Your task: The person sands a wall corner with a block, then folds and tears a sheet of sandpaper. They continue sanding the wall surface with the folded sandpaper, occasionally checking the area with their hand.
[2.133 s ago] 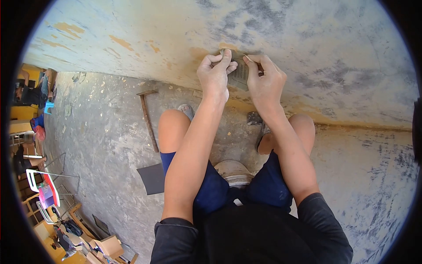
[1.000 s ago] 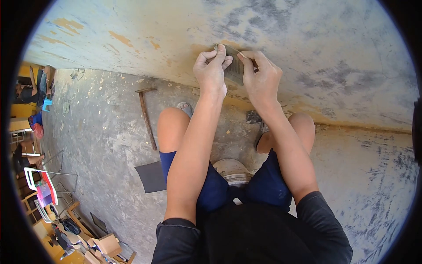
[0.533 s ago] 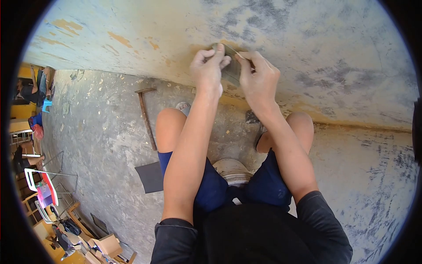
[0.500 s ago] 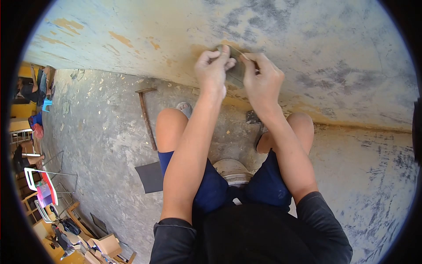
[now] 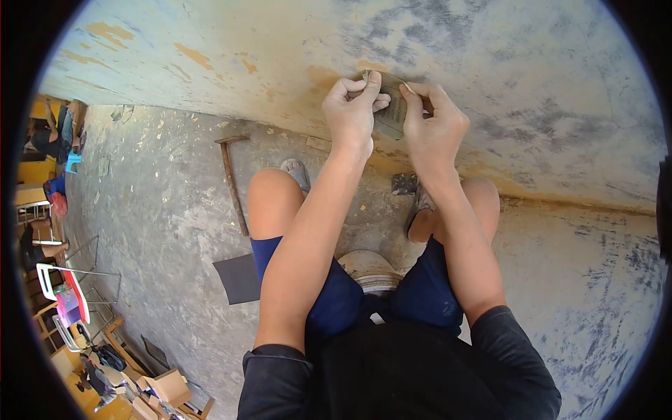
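Close to the wall, a small piece of sandpaper [image 5: 393, 110] hangs between my two hands, with faint print on its visible face. My left hand [image 5: 351, 115] pinches its left edge between thumb and fingers. At the opposite side, my right hand [image 5: 435, 126] grips the upper right corner in a closed pinch. Behind them rises the plastered wall [image 5: 518, 63], blotched with grey, dark and ochre patches. Part of the sheet is hidden behind my fingers.
A hammer with a long wooden handle [image 5: 230, 183] lies on the concrete floor [image 5: 154, 210] to the left. Near my left knee is a dark sheet [image 5: 239, 280]. I sit over a white bucket [image 5: 371, 264]. Chairs, cardboard boxes [image 5: 170, 386] and people stand far left.
Both hands have shifted slightly to the right with the sandpaper. More of its printed face shows between them now.
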Available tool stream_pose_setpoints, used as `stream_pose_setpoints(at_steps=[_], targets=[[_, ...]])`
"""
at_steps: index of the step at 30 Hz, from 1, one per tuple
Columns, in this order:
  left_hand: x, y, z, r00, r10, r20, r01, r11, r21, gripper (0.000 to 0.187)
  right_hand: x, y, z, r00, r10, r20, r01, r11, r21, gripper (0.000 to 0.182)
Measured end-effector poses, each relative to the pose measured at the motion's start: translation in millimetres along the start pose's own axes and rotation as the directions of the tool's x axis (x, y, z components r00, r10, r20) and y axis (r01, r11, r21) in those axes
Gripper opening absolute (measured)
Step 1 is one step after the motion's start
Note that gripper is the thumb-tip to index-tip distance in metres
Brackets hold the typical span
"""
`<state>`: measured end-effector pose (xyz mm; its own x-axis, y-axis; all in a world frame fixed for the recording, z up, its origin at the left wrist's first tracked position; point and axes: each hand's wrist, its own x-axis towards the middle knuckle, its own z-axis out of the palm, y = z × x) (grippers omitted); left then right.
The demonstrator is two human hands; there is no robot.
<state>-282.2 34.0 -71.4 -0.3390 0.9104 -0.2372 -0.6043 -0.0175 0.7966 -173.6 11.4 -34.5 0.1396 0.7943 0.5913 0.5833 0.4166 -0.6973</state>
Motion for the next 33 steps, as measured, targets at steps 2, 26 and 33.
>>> stream_pose_setpoints(at_steps=[2, 26, 33], targets=[[1, 1, 0, 0.999, 0.036, -0.024, -0.035, 0.999, 0.026, 0.02, 1, -2, 2, 0.993, 0.111, 0.028, -0.111, 0.994, -0.005, 0.002], [-3, 0, 1, 0.998, 0.064, 0.02, -0.065, 0.994, 0.093, 0.022, 2, -1, 2, 1.0, -0.001, -0.004, 0.001, 1.0, 0.004, 0.002], [9, 20, -8, 0.987, 0.154, -0.035, -0.15, 0.984, 0.098, 0.022, 5, -3, 27, 0.998, -0.061, -0.01, 0.062, 0.994, 0.088, 0.001]])
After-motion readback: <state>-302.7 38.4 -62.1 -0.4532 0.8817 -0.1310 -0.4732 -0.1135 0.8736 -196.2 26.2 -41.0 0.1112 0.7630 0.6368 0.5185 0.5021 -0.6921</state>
